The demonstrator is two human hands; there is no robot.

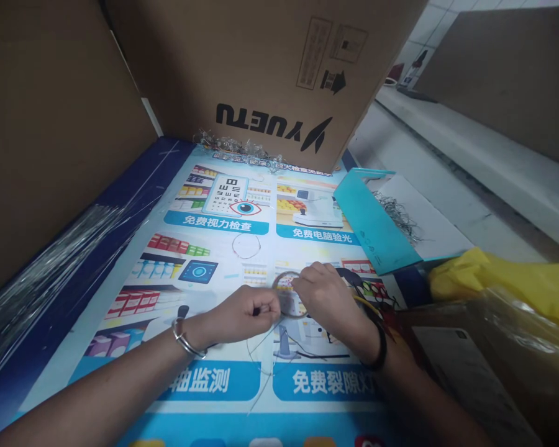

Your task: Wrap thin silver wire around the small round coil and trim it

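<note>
My left hand (250, 313) is closed in a pinch over the printed sheet, with a silver bracelet at its wrist. Thin wire (249, 347) curves down in loose loops below it and appears to come from its fingers. Close beside it, my right hand (323, 295) is closed on a narrow brownish ring (286, 273), possibly a tape roll. The fingertips hide part of that ring. A separate thin wire loop (246, 256) lies flat on the printed sheet (265, 261), beyond my hands.
A large cardboard box (181, 74) stands behind, with tangled clear and wiry bits (246, 149) along its base. Long thin strands (74, 248) lie at left. At right are a turquoise folded card (377, 217), a pile of wire pieces (398, 214) and yellow plastic (498, 285).
</note>
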